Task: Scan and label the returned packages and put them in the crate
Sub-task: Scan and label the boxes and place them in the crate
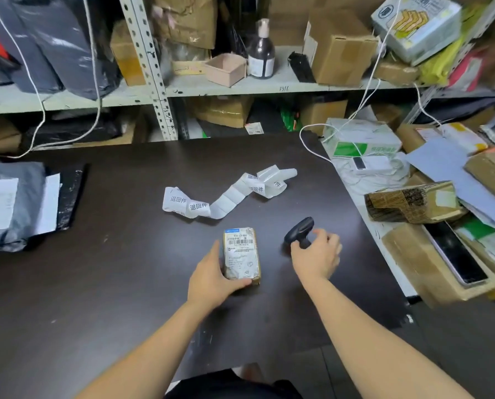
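Package (242, 256) clamped in left grip (211, 276), right grip (316, 256) clasping scanner (299, 231) beside it

Dim overhead light, blurred wide-angle edges.

A dark table (125, 283) is being flanked by a grey metal shelf rack (151, 67), which is being crowded with cardboard boxes (341, 50) and dark bags (53, 41).
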A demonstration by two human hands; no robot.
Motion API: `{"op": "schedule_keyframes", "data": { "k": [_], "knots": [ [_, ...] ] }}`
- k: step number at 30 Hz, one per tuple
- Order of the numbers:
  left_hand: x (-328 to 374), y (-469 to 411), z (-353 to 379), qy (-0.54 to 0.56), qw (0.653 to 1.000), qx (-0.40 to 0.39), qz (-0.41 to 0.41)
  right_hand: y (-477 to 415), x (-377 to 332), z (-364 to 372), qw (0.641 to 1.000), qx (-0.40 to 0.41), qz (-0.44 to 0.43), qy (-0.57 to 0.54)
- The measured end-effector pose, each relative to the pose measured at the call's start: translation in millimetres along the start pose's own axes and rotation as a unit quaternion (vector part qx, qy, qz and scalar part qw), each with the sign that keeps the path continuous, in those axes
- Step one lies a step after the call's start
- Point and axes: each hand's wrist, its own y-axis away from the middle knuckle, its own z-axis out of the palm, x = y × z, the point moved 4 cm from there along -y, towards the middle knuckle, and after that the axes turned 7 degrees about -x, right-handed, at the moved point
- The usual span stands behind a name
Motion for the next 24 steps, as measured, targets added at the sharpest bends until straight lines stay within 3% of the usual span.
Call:
{"op": "schedule_keyframes", "data": {
  "k": [3,9,13,17,24],
  "knots": [
    [7,-1,2,0.006,1.0,-0.013,0.007,-8,15,9,0.989,-0.113,0.046,0.086],
    [8,-3,4,0.035,0.999,-0.011,-0.022,-18,2,13,0.981,-0.138,0.04,0.134],
    [10,-8,8,0.031,0.998,-0.007,-0.063,-12,-22,9,0.984,-0.18,0.015,0.009],
    [15,-15,9,0.011,0.996,-0.001,-0.089,7,-55,-1,0.959,-0.244,0.007,-0.145],
    [24,-26,8,0.004,0.995,0.005,-0.099,35,-78,-24,0.95,-0.281,-0.003,-0.134]
  ]
}}
